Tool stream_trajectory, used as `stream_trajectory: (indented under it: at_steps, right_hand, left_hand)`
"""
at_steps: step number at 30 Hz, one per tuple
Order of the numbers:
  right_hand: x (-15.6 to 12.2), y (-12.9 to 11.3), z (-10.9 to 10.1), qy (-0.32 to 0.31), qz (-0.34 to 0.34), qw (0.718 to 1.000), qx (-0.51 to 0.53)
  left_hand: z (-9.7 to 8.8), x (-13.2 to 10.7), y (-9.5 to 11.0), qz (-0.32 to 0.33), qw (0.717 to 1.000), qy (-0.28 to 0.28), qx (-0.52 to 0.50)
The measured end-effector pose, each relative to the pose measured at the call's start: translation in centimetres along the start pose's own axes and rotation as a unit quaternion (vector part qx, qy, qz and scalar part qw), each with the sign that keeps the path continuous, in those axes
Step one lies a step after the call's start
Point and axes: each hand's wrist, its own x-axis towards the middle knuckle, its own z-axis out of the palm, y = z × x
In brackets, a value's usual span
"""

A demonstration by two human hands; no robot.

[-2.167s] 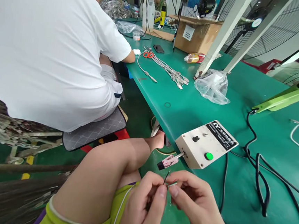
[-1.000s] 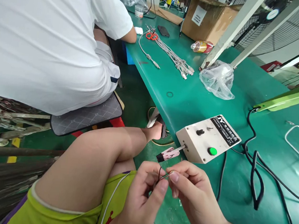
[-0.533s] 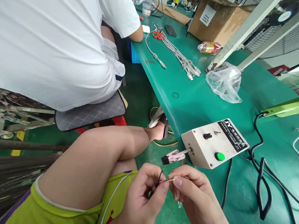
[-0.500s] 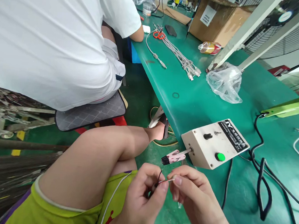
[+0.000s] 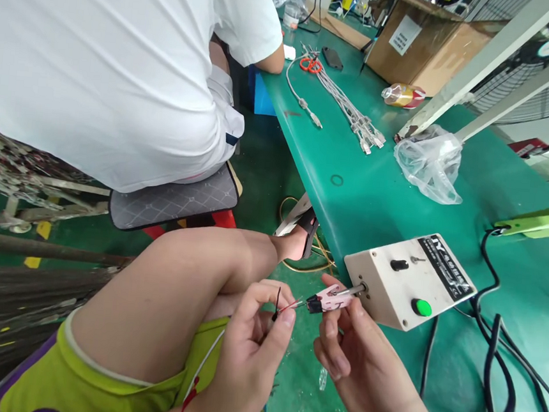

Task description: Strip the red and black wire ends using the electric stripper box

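Observation:
My left hand (image 5: 255,342) is closed, pinching the end of a cable between thumb and index finger. Thin wires (image 5: 290,307), red and bare-tipped, stick out towards the right, and a black one points upward. Their tips reach the black jaws of a pink clip (image 5: 332,300), which sits on the metal shaft of a white control box (image 5: 405,278). Around the clip's rear end, my right hand (image 5: 358,351) has its thumb in front and fingers behind. Whether the jaws are closed on the wires is too small to tell. A white cable (image 5: 206,357) runs over my lap.
The box has a green button (image 5: 422,307) and a black knob (image 5: 399,265). Black cords (image 5: 495,366) lie to its right. Farther back are grey USB cables (image 5: 348,103), orange-handled scissors (image 5: 310,64), a plastic bag (image 5: 429,162) and a bottle (image 5: 403,95). A person in white (image 5: 123,71) sits at left.
My right hand has left the wires and moved up to the clip. The left hand has brought the wire tips to the clip's jaws. The view has shifted slightly.

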Motion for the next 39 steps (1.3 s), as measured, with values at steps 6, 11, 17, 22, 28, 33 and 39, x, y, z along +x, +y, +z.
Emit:
stream_trajectory:
  at_steps: [6,11,17,22,28,33,39]
  right_hand:
    - [-0.31,0.18,-0.24,0.001,-0.005,1.000,-0.023]
    - [-0.34,0.17,-0.17,0.006,-0.007,0.999,-0.047]
    - [0.05,0.21,0.33,0.019,-0.019,0.998,-0.049]
    - [0.02,0.25,0.55,0.030,-0.024,0.999,-0.039]
    - [0.12,0.32,0.42,0.031,-0.021,0.999,-0.025]
    - [0.21,0.19,0.48,0.026,-0.020,0.999,-0.034]
    - [0.41,0.26,0.29,0.021,-0.024,0.999,-0.037]
  left_hand:
    - [0.13,0.03,0.06,-0.046,0.999,0.000,-0.020]
    - [0.25,-0.07,0.30,-0.094,0.995,-0.010,-0.038]
    - [0.43,-0.08,0.49,-0.111,0.993,-0.007,-0.040]
    - [0.41,-0.11,0.53,-0.106,0.993,-0.006,-0.048]
    - [0.47,0.10,0.40,-0.097,0.994,-0.009,-0.039]
    - [0.43,0.32,0.31,-0.048,0.999,0.005,0.006]
    - [0.57,0.53,0.60,-0.020,0.999,0.017,0.033]
